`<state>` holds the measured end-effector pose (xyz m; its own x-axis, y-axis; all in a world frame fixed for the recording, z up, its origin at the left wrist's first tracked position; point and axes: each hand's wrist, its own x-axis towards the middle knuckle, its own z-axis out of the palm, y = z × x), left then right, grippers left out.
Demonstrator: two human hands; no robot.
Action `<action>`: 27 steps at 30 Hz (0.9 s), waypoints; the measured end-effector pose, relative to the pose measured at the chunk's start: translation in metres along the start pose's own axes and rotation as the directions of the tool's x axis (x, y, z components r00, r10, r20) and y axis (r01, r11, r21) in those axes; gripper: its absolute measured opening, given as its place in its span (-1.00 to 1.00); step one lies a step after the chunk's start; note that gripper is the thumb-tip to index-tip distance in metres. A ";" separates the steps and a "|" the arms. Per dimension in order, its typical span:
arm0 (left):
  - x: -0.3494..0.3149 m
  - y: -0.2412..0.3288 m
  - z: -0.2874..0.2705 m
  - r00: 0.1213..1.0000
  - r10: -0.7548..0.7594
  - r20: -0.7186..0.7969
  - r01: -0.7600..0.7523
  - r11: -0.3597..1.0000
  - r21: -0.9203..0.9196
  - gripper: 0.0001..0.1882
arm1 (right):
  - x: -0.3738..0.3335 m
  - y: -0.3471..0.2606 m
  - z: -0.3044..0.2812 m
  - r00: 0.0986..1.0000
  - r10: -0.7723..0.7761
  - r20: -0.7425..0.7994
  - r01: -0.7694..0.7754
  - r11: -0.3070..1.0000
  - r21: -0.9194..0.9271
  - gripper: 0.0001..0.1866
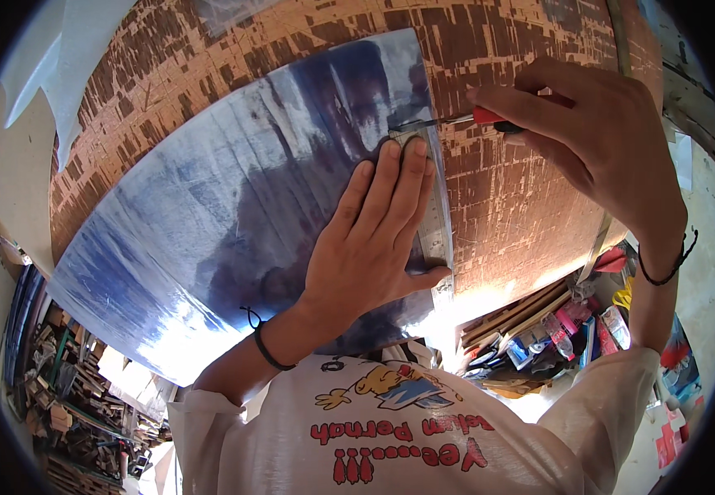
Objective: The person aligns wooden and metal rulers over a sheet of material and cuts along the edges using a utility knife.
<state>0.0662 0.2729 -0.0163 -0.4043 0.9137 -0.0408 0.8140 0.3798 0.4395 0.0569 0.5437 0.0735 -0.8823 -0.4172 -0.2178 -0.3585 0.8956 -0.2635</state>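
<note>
My left hand (378,231) lies flat, fingers stretched out, on a metal ruler (435,235). It presses the ruler against a glossy blue-and-white streaked sheet (209,190), close to the sheet's straight right edge. Between the fingers of my right hand (597,132) is a red-and-black handled tool (487,116) with a thin metal shaft. The shaft points left across the sheet's edge, its dark tip near the ruler's far end, just beyond my left fingertips. The tip's exact shape is too small to make out.
Beneath the sheet is a scratched brown work surface (522,190). Stacked wood offcuts (68,404) fill the lower left. Wood strips (522,313), bottles and packets crowd the lower right. A translucent white sheet (64,66) hangs at the upper left.
</note>
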 end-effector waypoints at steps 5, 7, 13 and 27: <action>0.000 0.001 -0.002 0.999 -0.017 0.027 0.017 1.000 0.023 0.23 | 0.004 0.000 -0.012 0.996 0.003 0.089 0.001 0.999 -0.046 -0.47; -0.001 0.001 -0.003 1.000 -0.008 0.017 0.008 1.000 -0.007 0.25 | 0.001 0.003 -0.014 0.995 -0.010 0.099 0.018 0.996 -0.089 -0.46; 0.001 0.001 -0.001 1.000 0.000 0.012 0.000 1.000 0.012 0.27 | -0.011 0.008 -0.019 0.991 0.029 0.128 -0.021 0.997 -0.069 -0.48; -0.001 -0.001 -0.008 0.999 0.034 -0.040 -0.034 0.999 -0.010 0.25 | -0.160 -0.111 0.103 0.399 0.908 -0.130 -0.692 0.391 0.607 -0.59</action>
<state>0.0626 0.2701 -0.0097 -0.3930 0.9195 0.0102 0.8233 0.3469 0.4493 0.2690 0.4948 0.0407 -0.7173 0.6663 -0.2037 0.6552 0.5454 -0.5227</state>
